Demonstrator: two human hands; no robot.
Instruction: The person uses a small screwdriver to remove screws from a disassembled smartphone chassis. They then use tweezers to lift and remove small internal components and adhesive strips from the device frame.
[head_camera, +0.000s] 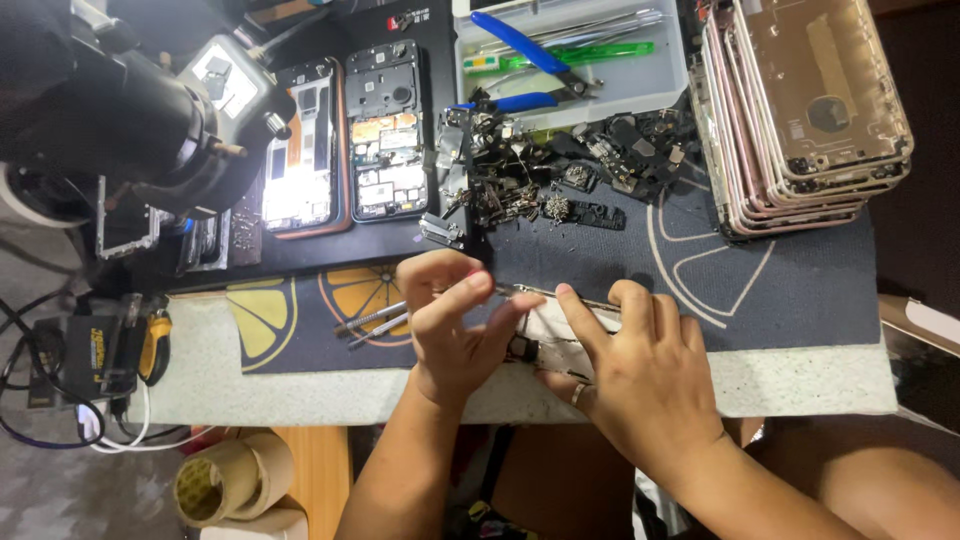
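At the near edge of the desk, my left hand (455, 325) pinches metal tweezers (375, 320), fingers curled narrow, over a stripped phone frame (555, 325) that my right hand (625, 365) pins flat on the dark citrus-print mat (780, 290), index finger stretched along its top rail. I judge this to be the picking-out of a small part from the frame; the next move would call for a steady tweezer tip. Loose components (560, 170) lie heaped mid-desk, pink-gold rear housings (800, 110) stacked at the far right corner.
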